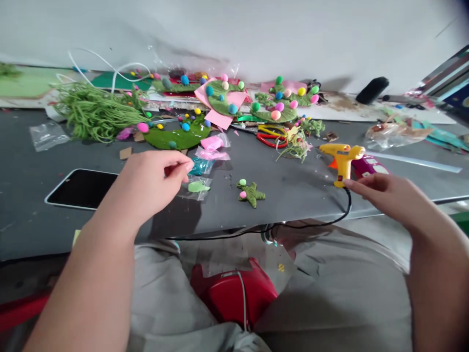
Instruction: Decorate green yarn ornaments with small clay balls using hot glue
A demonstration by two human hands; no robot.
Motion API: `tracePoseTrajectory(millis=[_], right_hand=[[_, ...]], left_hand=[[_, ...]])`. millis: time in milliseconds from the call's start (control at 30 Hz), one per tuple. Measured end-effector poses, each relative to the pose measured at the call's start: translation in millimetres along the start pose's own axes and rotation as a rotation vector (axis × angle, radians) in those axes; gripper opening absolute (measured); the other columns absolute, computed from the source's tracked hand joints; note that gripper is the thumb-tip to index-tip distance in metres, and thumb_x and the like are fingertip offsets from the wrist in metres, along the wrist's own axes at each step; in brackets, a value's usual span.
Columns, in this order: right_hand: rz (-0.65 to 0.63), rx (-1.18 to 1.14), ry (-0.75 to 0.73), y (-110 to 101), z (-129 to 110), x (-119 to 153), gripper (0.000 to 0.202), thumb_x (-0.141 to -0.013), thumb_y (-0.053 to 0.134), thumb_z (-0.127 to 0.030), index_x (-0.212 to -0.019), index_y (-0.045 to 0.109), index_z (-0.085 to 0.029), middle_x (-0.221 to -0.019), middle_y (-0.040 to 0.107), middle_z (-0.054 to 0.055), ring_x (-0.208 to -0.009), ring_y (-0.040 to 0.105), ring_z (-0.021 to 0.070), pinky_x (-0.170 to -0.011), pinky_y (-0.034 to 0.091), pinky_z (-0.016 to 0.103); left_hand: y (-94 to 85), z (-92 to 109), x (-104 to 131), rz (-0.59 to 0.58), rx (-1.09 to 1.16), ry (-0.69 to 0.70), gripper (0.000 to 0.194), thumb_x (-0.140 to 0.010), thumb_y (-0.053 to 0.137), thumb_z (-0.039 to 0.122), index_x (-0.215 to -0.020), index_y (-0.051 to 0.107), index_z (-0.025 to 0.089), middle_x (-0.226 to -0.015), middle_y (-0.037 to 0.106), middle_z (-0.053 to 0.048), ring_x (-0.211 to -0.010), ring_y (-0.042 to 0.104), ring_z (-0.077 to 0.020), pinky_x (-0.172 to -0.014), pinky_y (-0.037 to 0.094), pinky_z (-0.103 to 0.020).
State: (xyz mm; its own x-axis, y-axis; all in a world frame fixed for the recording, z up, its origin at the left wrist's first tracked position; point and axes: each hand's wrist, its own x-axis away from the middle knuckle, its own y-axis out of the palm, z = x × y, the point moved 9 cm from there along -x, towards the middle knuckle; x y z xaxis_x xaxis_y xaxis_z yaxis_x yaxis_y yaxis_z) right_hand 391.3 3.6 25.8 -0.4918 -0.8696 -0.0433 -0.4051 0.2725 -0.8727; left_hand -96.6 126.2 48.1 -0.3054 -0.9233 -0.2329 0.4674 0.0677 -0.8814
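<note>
My left hand (157, 175) hovers over small plastic bags, thumb and fingertips pinched together; whatever is between them is too small or hidden to tell. Below the fingertips lie a bag with light green pieces (199, 187) and one with teal pieces (201, 167). At the right, my right hand (384, 193) has its fingertips at the bottom of the handle of a yellow glue gun (343, 159), which is upright with its nozzle to the left. Between the hands, a green yarn-wrapped star (252, 194) lies on the table, with a pale green and a pink pompom on it.
A black-screened phone (82, 188) lies left. Green yarn (98, 110), a felt piece with pompoms (176, 134), yarn-covered leaf shapes (220, 95) and red-and-yellow-handled scissors (271, 137) crowd the back. The glue gun's black cord (311, 226) droops along the front edge. A clear stick (417, 162) lies right.
</note>
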Motion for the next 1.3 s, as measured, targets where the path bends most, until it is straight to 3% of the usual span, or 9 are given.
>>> tracePoseTrajectory(millis=[100, 167, 300, 433, 567, 767, 967, 1133, 1300], right_hand=[[-0.075, -0.059, -0.023, 10.1, -17.5, 13.3, 0.042, -0.084, 0.070, -0.065, -0.064, 0.068, -0.028, -0.059, 0.063, 0.004, -0.054, 0.052, 0.0231, -0.056, 0.040, 0.040], [-0.194, -0.233, -0.166, 30.7, -55.3, 22.6, 0.032, -0.089, 0.066, -0.059, -0.084, 0.075, -0.028, -0.081, 0.075, 0.007, -0.071, 0.066, 0.0271, -0.068, 0.051, 0.043], [-0.444, -0.097, -0.436, 80.2, -132.7, 49.1, 0.030, -0.098, 0.061, -0.053, -0.109, 0.074, -0.028, -0.104, 0.078, 0.005, -0.088, 0.070, 0.0255, -0.078, 0.054, 0.041], [-0.578, -0.105, -0.561, 107.4, -182.1, 72.0, 0.028, -0.100, 0.061, -0.050, -0.105, 0.076, -0.027, -0.099, 0.078, 0.002, -0.083, 0.068, 0.0204, -0.074, 0.052, 0.035], [-0.590, -0.154, -0.645, 115.4, -211.2, 84.5, 0.027, -0.101, 0.061, -0.046, -0.106, 0.077, -0.026, -0.096, 0.077, 0.002, -0.080, 0.066, 0.0183, -0.073, 0.049, 0.033], [-0.435, -0.282, -0.672, 107.8, -224.8, 71.2, 0.018, -0.099, 0.065, -0.039, -0.097, 0.075, -0.025, -0.090, 0.077, 0.002, -0.076, 0.064, 0.0180, -0.071, 0.051, 0.033], [-0.358, -0.471, -0.596, 102.7, -216.2, 51.3, 0.026, -0.095, 0.071, -0.047, -0.112, 0.075, -0.028, -0.109, 0.078, 0.003, -0.089, 0.072, 0.0213, -0.080, 0.060, 0.037], [-0.372, -0.586, -0.616, 98.6, -217.5, 56.5, 0.046, -0.088, 0.081, -0.046, -0.131, 0.071, -0.031, -0.118, 0.077, 0.002, -0.097, 0.074, 0.0209, -0.088, 0.063, 0.038], [-0.366, -0.614, -0.595, 93.3, -211.6, 59.2, 0.037, -0.087, 0.083, -0.039, -0.123, 0.077, -0.033, -0.118, 0.078, 0.001, -0.101, 0.074, 0.0219, -0.093, 0.063, 0.040]], left_hand=[[-1.5, 3.0, -3.0, 0.052, 0.001, -0.001, 0.023, -0.095, 0.056, 0.031, -0.102, 0.077, 0.027, -0.089, 0.082, -0.002, -0.066, 0.071, -0.0222, -0.062, 0.052, -0.036], [-0.7, 4.3, -5.7, 0.093, -0.031, -0.014, 0.027, -0.094, 0.060, 0.036, -0.113, 0.075, 0.025, -0.106, 0.081, -0.007, -0.080, 0.073, -0.0270, -0.071, 0.056, -0.040], [14.4, 9.8, -11.7, 0.057, -0.089, 0.025, 0.036, -0.088, 0.072, 0.049, -0.113, 0.073, 0.024, -0.123, 0.075, -0.014, -0.114, 0.069, -0.0388, -0.089, 0.057, -0.050], [38.0, 9.8, -16.6, -0.059, -0.075, 0.053, 0.036, -0.090, 0.071, 0.039, -0.121, 0.069, 0.021, -0.124, 0.075, -0.017, -0.119, 0.068, -0.0418, -0.095, 0.055, -0.055], [50.3, 6.2, -22.5, -0.092, -0.036, 0.046, 0.047, -0.089, 0.072, 0.033, -0.132, 0.061, 0.018, -0.131, 0.074, -0.018, -0.122, 0.068, -0.0409, -0.095, 0.056, -0.053], [36.7, 12.6, -24.0, 0.009, -0.015, 0.064, 0.042, -0.086, 0.076, 0.032, -0.124, 0.064, 0.020, -0.125, 0.072, -0.016, -0.115, 0.070, -0.0374, -0.095, 0.057, -0.050], [10.2, 58.3, -0.1, 0.180, 0.061, 0.282, 0.035, -0.090, 0.069, 0.025, -0.125, 0.065, 0.025, -0.125, 0.067, -0.010, -0.118, 0.068, -0.0298, -0.103, 0.056, -0.044], [27.1, 92.3, 13.8, 0.105, 0.150, 0.392, 0.030, -0.092, 0.066, 0.020, -0.122, 0.063, 0.020, -0.126, 0.071, -0.011, -0.121, 0.069, -0.0299, -0.104, 0.055, -0.045], [45.5, 96.9, 16.7, 0.040, 0.212, 0.297, 0.034, -0.090, 0.074, 0.030, -0.120, 0.061, 0.021, -0.121, 0.077, -0.011, -0.111, 0.074, -0.0316, -0.095, 0.057, -0.047]])
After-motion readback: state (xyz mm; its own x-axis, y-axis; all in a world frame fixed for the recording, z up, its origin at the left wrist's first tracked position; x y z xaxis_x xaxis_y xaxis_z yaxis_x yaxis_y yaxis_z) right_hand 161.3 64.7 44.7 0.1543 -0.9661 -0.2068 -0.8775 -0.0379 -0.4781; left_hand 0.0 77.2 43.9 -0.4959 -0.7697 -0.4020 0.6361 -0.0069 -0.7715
